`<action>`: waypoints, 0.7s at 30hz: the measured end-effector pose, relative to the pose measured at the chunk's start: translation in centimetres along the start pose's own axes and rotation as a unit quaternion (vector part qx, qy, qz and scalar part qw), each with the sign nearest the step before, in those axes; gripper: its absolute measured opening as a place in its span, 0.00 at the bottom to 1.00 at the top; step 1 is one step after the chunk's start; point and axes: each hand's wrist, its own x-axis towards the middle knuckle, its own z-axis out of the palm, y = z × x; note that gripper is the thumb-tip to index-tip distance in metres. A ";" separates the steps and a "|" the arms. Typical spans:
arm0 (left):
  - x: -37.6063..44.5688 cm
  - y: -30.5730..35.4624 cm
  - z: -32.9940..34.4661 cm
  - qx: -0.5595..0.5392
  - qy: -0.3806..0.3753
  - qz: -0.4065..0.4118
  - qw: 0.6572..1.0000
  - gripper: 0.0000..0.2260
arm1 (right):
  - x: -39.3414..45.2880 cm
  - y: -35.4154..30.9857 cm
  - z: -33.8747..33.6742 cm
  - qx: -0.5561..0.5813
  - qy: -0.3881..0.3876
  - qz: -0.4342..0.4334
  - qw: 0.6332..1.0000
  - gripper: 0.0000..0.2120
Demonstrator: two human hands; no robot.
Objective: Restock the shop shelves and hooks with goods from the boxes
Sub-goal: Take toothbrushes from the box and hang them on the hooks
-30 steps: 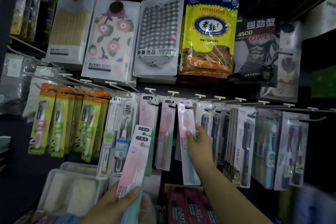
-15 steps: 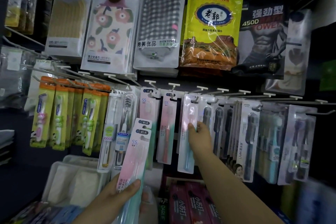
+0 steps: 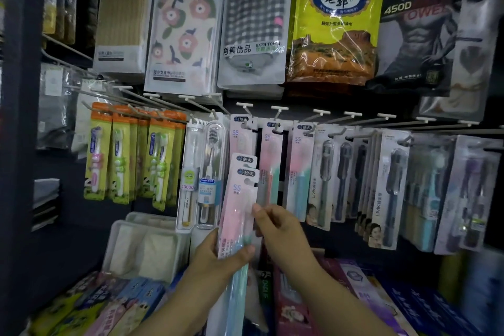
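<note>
Toothbrush packs [image 3: 236, 215], pink and green, were held low in front of the hooks, not yet hung. Far left, the orange-topped packs [image 3: 128, 155] filled their hooks. The bottom of the bunch was gripped by the left hand [image 3: 218, 256]. The front pack's edge was pinched by the right hand [image 3: 278, 229]. Three matching packs [image 3: 298, 172] already hung above, so more hanging seemed left.

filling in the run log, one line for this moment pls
left hand holds toothbrush packs | right hand pinches front pack | hooks part stocked
</note>
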 end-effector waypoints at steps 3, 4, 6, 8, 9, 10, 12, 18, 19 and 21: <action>-0.1 0.2 0.3 0.002 -0.001 0.012 1.000 0.16 | -0.5 -0.6 -0.2 0.026 -0.020 0.016 0.999 0.11; -0.2 0.3 0.4 0.005 -0.009 0.020 1.000 0.18 | -0.6 -0.7 -0.3 0.032 -0.029 0.019 0.999 0.09; -0.2 0.5 0.8 0.016 -0.023 0.029 0.999 0.17 | -0.8 -0.9 -0.6 0.038 -0.041 0.030 0.998 0.06; -0.1 0.7 1.0 0.021 -0.030 0.033 0.999 0.17 | -0.8 -1.2 -0.8 0.043 -0.044 0.037 0.997 0.04; 0.0 0.6 1.1 0.029 -0.030 0.034 0.999 0.18 | -0.9 -1.4 -0.9 0.049 -0.047 0.039 0.997 0.03; 0.2 0.5 1.1 0.036 -0.029 0.036 0.998 0.20 | -1.0 -1.6 -0.9 0.057 -0.054 0.043 0.996 0.01; 0.3 0.6 1.3 0.037 -0.023 0.040 0.998 0.22 | -1.2 -1.7 -0.8 0.061 -0.067 0.055 0.994 0.02; 0.1 0.9 0.8 0.036 0.008 0.008 0.999 0.21 | 1.3 -1.7 -3.5 0.033 0.109 0.043 0.993 0.04; 0.1 1.1 0.5 0.029 0.015 -0.006 0.999 0.25 | 2.1 -1.9 -4.4 0.012 0.136 0.039 0.990 0.04; 0.0 1.5 0.1 0.007 0.021 -0.013 1.000 0.20 | 3.6 -1.8 -5.7 -0.011 0.164 0.035 0.986 0.06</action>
